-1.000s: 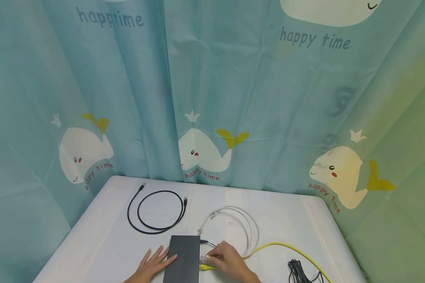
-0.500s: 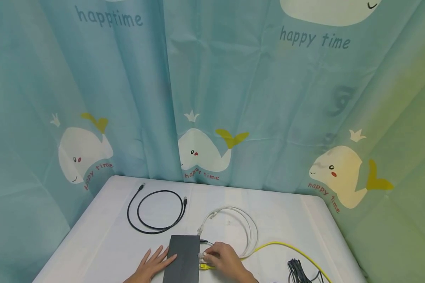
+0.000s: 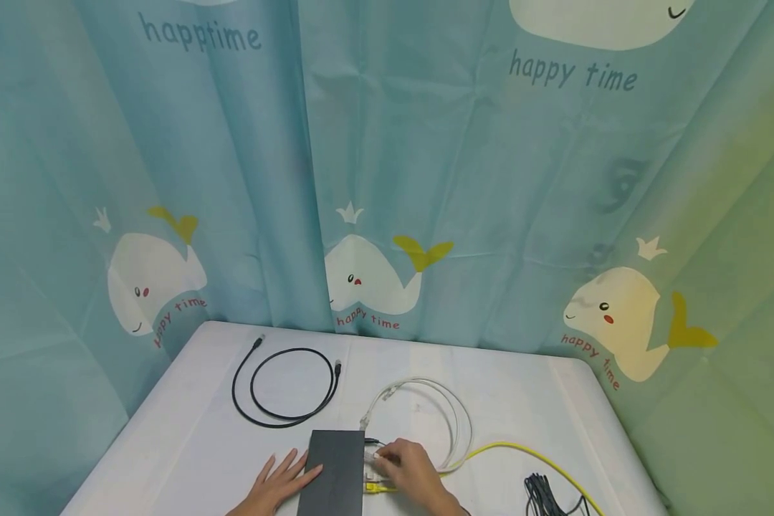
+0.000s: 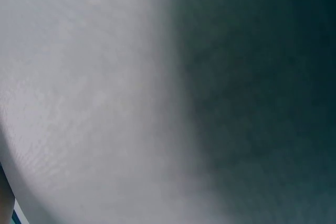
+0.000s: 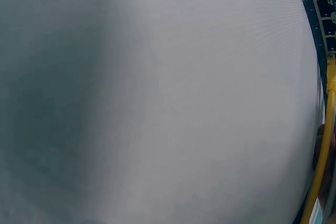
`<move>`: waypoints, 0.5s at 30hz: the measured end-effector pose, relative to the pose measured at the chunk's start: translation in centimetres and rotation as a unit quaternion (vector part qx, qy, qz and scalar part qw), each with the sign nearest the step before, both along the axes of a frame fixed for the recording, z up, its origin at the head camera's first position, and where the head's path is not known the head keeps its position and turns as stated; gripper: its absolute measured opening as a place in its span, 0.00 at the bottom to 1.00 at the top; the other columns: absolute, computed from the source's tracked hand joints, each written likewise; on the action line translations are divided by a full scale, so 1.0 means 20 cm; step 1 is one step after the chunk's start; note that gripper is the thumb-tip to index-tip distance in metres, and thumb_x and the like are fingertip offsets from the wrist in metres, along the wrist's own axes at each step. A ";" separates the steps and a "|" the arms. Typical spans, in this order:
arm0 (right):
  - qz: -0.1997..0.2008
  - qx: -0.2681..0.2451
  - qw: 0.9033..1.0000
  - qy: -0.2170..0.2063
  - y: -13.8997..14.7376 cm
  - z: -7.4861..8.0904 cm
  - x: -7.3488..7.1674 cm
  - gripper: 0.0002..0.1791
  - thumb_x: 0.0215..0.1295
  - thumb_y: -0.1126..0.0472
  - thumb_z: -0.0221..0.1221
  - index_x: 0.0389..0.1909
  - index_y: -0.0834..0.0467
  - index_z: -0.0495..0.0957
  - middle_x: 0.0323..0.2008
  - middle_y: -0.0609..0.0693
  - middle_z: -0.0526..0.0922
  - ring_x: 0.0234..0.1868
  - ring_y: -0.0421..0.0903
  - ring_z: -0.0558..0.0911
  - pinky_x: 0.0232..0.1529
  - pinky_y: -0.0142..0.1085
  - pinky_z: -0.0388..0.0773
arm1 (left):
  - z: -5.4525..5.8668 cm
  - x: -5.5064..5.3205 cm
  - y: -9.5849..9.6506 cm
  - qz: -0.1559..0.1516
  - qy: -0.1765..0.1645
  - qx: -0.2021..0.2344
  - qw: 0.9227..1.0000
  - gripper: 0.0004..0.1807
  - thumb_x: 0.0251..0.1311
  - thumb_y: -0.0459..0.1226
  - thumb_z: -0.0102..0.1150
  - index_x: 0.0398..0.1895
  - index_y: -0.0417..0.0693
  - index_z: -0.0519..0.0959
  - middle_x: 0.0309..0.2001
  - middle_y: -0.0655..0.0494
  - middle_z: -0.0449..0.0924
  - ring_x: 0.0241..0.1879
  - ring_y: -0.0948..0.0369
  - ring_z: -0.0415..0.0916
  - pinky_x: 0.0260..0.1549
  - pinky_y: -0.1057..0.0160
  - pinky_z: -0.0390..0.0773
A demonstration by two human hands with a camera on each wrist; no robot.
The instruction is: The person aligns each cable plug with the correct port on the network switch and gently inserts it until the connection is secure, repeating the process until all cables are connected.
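Observation:
A black network switch (image 3: 335, 473) lies flat on the white table, and my left hand (image 3: 277, 484) rests beside it with spread fingers, two reaching onto its top. My right hand (image 3: 411, 469) is at the switch's right side, thumb and forefinger pinching a clear plug (image 3: 370, 456) by the ports. A yellow network cable (image 3: 522, 448) is plugged into a port nearer me, seen again as the yellow cable (image 5: 329, 90) in the right wrist view. Beside the plugged cable, several ports (image 5: 326, 24) show. A black power lead (image 3: 371, 441) joins the far end of that side.
Behind the switch lie a coiled black network cable (image 3: 284, 423) and, farther right, a coiled white network cable (image 3: 467, 423). A tied black cord (image 3: 540, 494) sits at the front right. A blue whale-print curtain (image 3: 387, 143) stands behind the table (image 3: 535, 387). The left wrist view is mostly blurred cloth.
My right hand moved in toward the switch's side with the plug, then shifted slightly away from me along the ports. My left hand stayed in place on the switch.

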State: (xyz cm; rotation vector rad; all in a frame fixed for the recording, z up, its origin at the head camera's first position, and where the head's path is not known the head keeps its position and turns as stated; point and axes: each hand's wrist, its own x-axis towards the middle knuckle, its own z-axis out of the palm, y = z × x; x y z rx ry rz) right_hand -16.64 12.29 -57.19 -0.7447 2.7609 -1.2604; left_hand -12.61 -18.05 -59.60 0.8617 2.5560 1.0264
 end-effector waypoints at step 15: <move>0.026 0.004 1.000 0.015 0.01 0.00 0.00 0.06 0.59 0.58 0.65 0.31 0.57 0.86 0.26 0.35 0.78 0.30 0.30 0.76 0.34 0.29 0.75 | 0.00 0.00 0.00 -0.002 0.005 -0.006 1.000 0.42 0.52 0.63 0.57 0.72 0.71 0.57 0.69 0.39 0.54 0.70 0.44 0.42 0.55 0.35 0.35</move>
